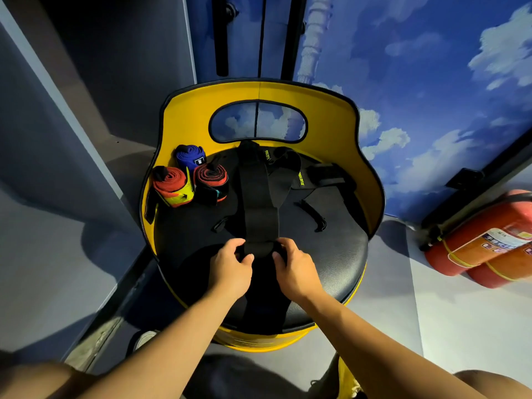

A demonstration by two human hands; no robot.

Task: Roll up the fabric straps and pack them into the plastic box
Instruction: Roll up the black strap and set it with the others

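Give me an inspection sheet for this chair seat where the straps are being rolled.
Surface: black padded seat of a yellow-backed chair.
Job's things: black strap flat down the seat; three rolled straps back left; no plastic box seen.
Clutter: loose black straps at the back right.
Hands: left hand and right hand grip the strap's near end.
Cables: nothing seen.
Surroundings: cloud-painted wall; red fire extinguishers on the floor.

A round yellow chair (325, 110) with a black seat (331, 254) stands by a wall painted with sky and clouds (417, 82). Two red fire extinguishers (483, 243) lie on the floor (460, 312).
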